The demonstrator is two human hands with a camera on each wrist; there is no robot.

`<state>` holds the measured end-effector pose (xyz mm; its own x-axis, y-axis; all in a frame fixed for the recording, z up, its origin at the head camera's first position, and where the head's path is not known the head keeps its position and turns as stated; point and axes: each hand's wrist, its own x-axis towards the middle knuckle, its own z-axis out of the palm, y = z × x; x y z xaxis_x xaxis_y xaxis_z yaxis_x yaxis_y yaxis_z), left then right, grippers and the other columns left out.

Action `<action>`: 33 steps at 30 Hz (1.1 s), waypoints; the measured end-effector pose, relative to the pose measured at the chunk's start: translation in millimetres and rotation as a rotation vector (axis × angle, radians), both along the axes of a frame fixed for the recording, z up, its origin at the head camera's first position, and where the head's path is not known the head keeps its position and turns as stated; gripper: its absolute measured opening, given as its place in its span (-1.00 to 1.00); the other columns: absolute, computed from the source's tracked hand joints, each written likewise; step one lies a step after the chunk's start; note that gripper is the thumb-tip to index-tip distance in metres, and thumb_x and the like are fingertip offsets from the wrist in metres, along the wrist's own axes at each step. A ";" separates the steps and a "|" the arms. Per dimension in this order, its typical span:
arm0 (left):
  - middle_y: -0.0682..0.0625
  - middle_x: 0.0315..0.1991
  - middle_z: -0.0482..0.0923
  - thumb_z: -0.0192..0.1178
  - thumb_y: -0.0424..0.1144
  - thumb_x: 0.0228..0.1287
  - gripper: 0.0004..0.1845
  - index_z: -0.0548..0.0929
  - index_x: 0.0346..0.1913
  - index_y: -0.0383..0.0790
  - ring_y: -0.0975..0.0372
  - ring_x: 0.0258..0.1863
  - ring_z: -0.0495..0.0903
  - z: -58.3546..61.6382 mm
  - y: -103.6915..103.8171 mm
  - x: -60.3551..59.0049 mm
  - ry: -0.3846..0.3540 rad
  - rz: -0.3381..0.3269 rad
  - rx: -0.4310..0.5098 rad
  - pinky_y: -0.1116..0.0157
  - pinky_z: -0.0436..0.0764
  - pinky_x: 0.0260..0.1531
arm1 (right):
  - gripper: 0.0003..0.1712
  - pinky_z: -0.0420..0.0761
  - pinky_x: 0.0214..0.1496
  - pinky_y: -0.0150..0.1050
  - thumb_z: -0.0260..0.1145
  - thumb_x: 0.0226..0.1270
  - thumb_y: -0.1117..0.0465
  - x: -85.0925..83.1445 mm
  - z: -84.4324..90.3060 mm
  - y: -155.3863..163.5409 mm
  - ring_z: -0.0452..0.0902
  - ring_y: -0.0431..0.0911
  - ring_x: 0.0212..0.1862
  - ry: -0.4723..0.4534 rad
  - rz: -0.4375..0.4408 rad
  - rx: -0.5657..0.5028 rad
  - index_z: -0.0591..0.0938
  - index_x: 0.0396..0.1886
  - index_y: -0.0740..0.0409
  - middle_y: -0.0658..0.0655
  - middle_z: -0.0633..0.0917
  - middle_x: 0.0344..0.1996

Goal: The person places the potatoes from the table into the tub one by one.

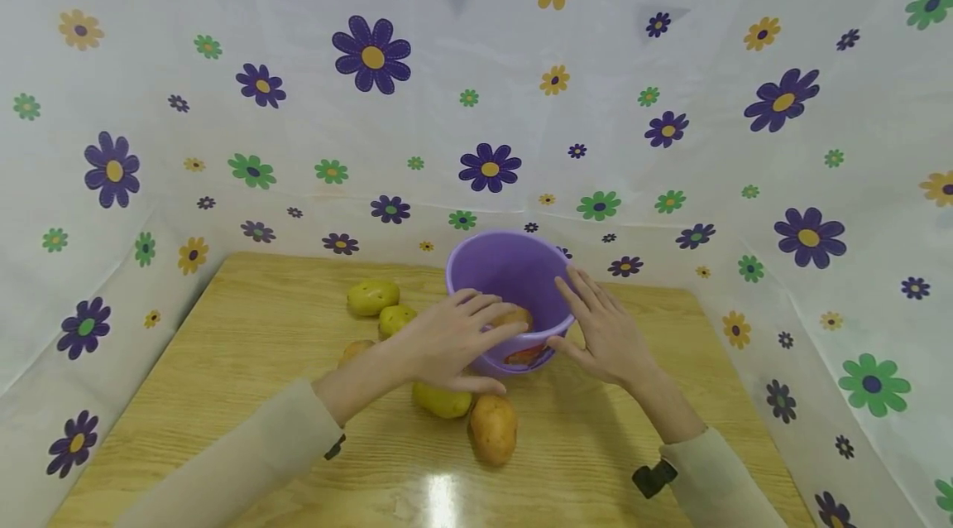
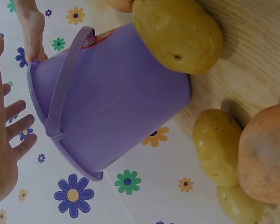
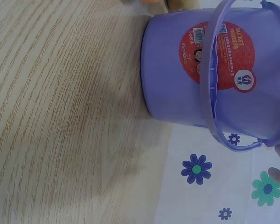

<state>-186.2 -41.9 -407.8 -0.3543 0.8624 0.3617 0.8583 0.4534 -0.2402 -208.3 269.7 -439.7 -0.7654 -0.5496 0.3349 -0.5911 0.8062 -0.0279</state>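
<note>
A purple bucket (image 1: 484, 263) stands on the table, its handle hanging down the front over a red label (image 3: 228, 56). My left hand (image 1: 454, 338) reaches over the near rim, fingers straight and spread, with nothing in its grasp. Below those fingers a brown potato (image 1: 515, 314) shows inside the bucket. At the right rim is my right hand (image 1: 610, 333), its fingers extended along the edge and the thumb low beside the rim. In the left wrist view, the left hand (image 2: 4, 130) hovers by the bucket's mouth, while the right hand (image 2: 32, 32) touches the rim.
Left of the bucket lie yellowish potatoes (image 1: 372, 297) and a browner potato (image 1: 356, 350) partly behind my left forearm. In front of it, a green-yellow potato (image 1: 442, 401) and a brown potato (image 1: 494, 429) sit close together. A flowered cloth (image 1: 417, 114) surrounds the wooden table (image 1: 223, 346).
</note>
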 end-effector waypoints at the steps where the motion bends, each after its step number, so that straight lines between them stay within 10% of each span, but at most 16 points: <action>1: -0.06 0.41 0.57 0.11 0.51 0.33 -0.11 0.45 0.50 -0.03 0.04 0.38 0.56 -1.1 -0.9 1.2 0.005 -0.008 0.001 0.07 0.56 0.42 | 0.06 0.32 0.63 0.30 -0.03 0.52 -0.51 -0.4 -0.1 0.0 0.16 0.31 0.65 0.005 0.002 0.000 0.18 0.70 0.12 0.30 0.19 0.68; 12: -0.08 0.37 0.61 0.14 0.47 0.33 -0.13 0.53 0.47 -0.08 0.07 0.35 0.60 -14.9 -5.8 20.7 0.063 -0.186 0.068 0.11 0.60 0.40 | 0.07 0.34 0.61 0.31 -0.06 0.52 -0.52 -1.1 -0.6 0.0 0.13 0.28 0.67 0.003 0.003 -0.006 0.19 0.70 0.12 0.30 0.19 0.68; 33: -0.03 0.37 0.59 -0.05 0.57 0.37 -0.13 0.53 0.43 0.00 0.14 0.35 0.59 -64.3 -2.5 40.0 0.050 -0.215 -0.088 0.17 0.58 0.40 | 0.08 0.37 0.60 0.29 -0.09 0.51 -0.54 -0.9 -4.0 0.4 0.20 0.31 0.64 0.024 0.002 -0.016 0.21 0.69 0.13 0.31 0.21 0.67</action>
<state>-146.3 -44.5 -472.1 -0.1424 0.9450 0.2943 0.9188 0.2368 -0.3158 -209.1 270.1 -443.7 -0.7557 -0.5459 0.3619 -0.5936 0.8044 -0.0261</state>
